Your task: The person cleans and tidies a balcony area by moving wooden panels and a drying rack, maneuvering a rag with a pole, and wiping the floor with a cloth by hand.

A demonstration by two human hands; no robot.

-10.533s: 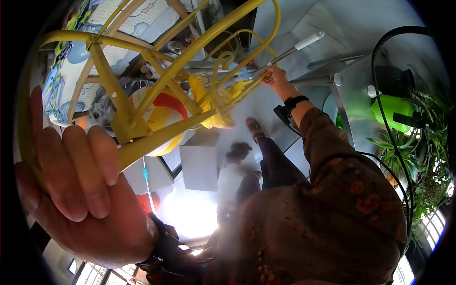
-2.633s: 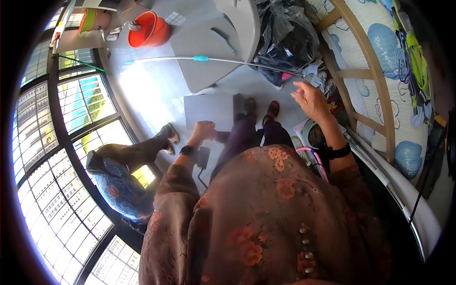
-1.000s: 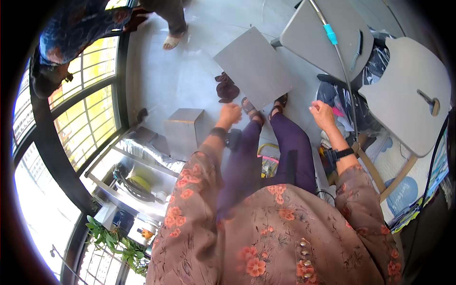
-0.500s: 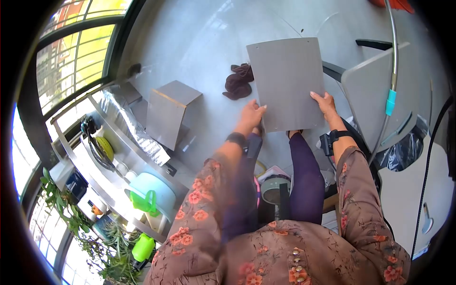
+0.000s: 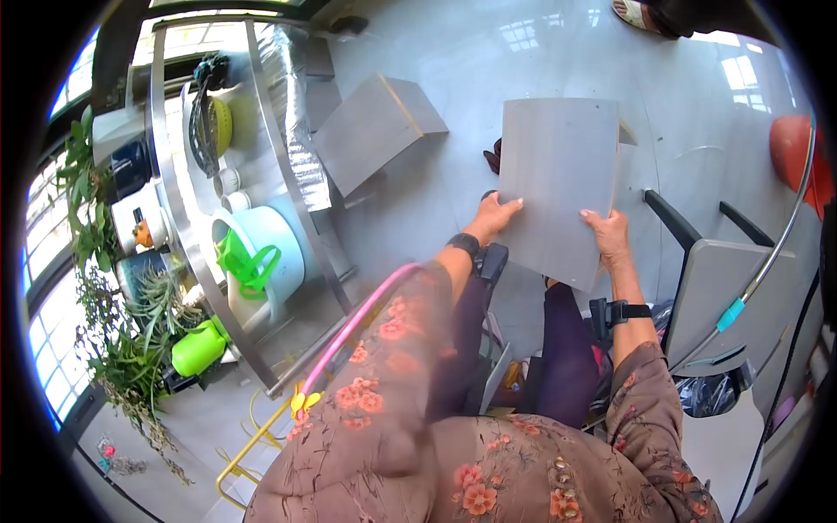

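A flat grey panel (image 5: 558, 174) is held up in front of my legs, its broad face toward me. My left hand (image 5: 494, 217) grips its lower left edge with the thumb on the face. On the opposite edge, my right hand (image 5: 608, 234) pinches the panel the same way; the fingers of both hands are mostly hidden behind it. A pale corner (image 5: 627, 132) pokes out past the panel's right side; whether it belongs to the panel I cannot tell. Dark brown cloth (image 5: 493, 158) on the floor is partly covered by the panel.
An angled grey board piece (image 5: 375, 131) stands on the floor to the left. Beside it is a metal rack (image 5: 261, 113) with a light blue bucket (image 5: 288, 253). To the right are a grey chair (image 5: 724, 296) and a red-orange tub (image 5: 792, 152). Another person's sandalled foot (image 5: 641, 16) shows at top.
My view has turned, so the rack and bucket sit higher and the other person's foot has come in. Both hands still hold the panel, which is now tilted differently, with a pale corner showing behind.
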